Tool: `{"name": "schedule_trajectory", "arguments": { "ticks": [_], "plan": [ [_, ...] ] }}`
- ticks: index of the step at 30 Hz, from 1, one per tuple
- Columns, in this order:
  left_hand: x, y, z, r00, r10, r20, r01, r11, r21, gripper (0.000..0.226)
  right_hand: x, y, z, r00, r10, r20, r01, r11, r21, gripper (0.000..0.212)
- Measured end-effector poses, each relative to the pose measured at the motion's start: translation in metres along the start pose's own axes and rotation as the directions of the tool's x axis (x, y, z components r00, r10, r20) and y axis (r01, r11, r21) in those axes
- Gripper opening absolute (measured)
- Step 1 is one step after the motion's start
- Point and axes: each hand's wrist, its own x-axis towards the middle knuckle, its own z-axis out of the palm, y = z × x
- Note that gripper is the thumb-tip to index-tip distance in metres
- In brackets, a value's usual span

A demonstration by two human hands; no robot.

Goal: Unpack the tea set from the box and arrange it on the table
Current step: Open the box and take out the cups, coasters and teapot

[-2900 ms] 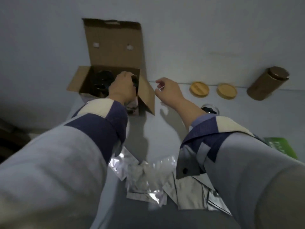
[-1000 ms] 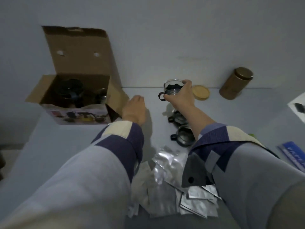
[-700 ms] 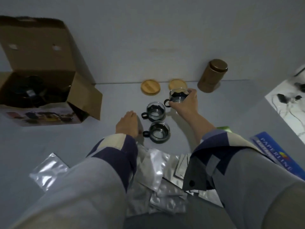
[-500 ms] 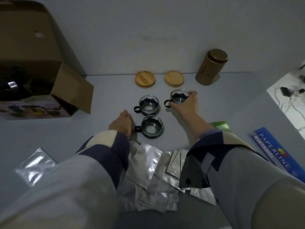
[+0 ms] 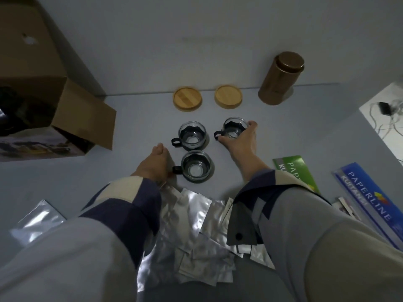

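Note:
Three glass cups with dark handles stand on the grey table point(image 5: 135, 127). My right hand point(image 5: 243, 142) grips the far right cup point(image 5: 232, 129), which rests on the table. A second cup point(image 5: 192, 136) stands to its left and a third cup point(image 5: 197, 166) nearer to me. My left hand point(image 5: 153, 163) rests on the table with fingers together, holding nothing, just left of the near cup's handle. The open cardboard box point(image 5: 72, 118) stands at the far left with dark items inside. Two round wooden lids point(image 5: 187, 98) point(image 5: 228, 96) lie by the wall.
A brown cylindrical canister point(image 5: 280, 78) stands at the back right. Several silver foil pouches point(image 5: 196, 225) lie near the front edge, one more pouch point(image 5: 37, 219) at the left. A green packet point(image 5: 292, 168) and a blue PAPERLINE pack point(image 5: 368, 201) lie on the right.
My right hand carried a cup from the box side and set it down right of the other two. My left hand came out of the box and settled on the table. The view shifted right.

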Motion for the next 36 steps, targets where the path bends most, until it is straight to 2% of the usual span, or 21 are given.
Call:
{"name": "schedule_trajectory", "arguments": {
  "ticks": [3, 5, 8, 11, 16, 18, 20, 23, 27, 32, 34, 36],
  "plan": [
    [-0.002, -0.001, -0.001, 1.0, -0.007, 0.022, 0.007, 1.0, 0.015, 0.082, -0.004, -0.005, -0.004, 0.999, 0.035, 0.04, -0.034, 0.998, -0.046, 0.12],
    [-0.002, -0.001, -0.003, 0.999, -0.007, 0.04, 0.005, 0.999, 0.035, 0.086, -0.007, -0.011, -0.009, 0.997, 0.056, 0.054, -0.047, 0.988, -0.147, 0.122],
    [-0.003, -0.005, -0.015, 0.997, -0.031, 0.071, 0.029, 0.999, 0.028, 0.074, -0.013, -0.037, -0.018, 0.992, 0.074, 0.106, -0.024, 0.911, -0.413, 0.109],
    [-0.006, -0.024, -0.039, 0.997, -0.038, 0.061, 0.037, 0.999, 0.023, 0.051, -0.021, -0.077, -0.018, 0.987, -0.001, 0.162, 0.09, 0.833, -0.545, 0.089],
    [-0.028, -0.062, -0.094, 0.995, -0.002, -0.099, 0.004, 1.0, 0.028, 0.058, -0.051, -0.137, 0.017, 0.946, -0.151, 0.286, 0.276, 0.836, -0.475, 0.067],
    [-0.035, -0.079, -0.118, 0.984, -0.009, -0.177, 0.008, 1.0, -0.009, 0.051, -0.066, -0.16, 0.035, 0.918, -0.202, 0.342, 0.35, 0.819, -0.456, 0.056],
    [-0.043, -0.105, -0.135, 0.968, -0.03, -0.249, 0.029, 1.0, -0.008, 0.039, -0.084, -0.183, 0.055, 0.88, -0.256, 0.401, 0.433, 0.778, -0.455, 0.054],
    [-0.058, -0.146, -0.155, 0.941, -0.066, -0.332, 0.08, 0.996, 0.028, 0.05, -0.112, -0.215, 0.087, 0.817, -0.332, 0.471, 0.519, 0.78, -0.351, 0.056],
    [-0.07, -0.2, -0.171, 0.913, -0.157, -0.376, 0.178, 0.984, 0.023, 0.061, -0.142, -0.251, 0.141, 0.727, -0.444, 0.524, 0.629, 0.736, -0.249, 0.055],
    [-0.081, -0.251, -0.175, 0.908, -0.247, -0.34, 0.263, 0.965, 0.001, 0.068, -0.163, -0.277, 0.202, 0.675, -0.516, 0.528, 0.687, 0.7, -0.195, 0.048],
    [-0.082, -0.265, -0.174, 0.913, -0.266, -0.307, 0.276, 0.961, -0.013, 0.07, -0.166, -0.282, 0.222, 0.633, -0.534, 0.561, 0.736, 0.64, -0.222, 0.048],
    [-0.081, -0.276, -0.171, 0.921, -0.258, -0.292, 0.268, 0.963, -0.007, 0.073, -0.167, -0.285, 0.241, 0.574, -0.541, 0.615, 0.803, 0.52, -0.291, 0.049]
  ]
}}
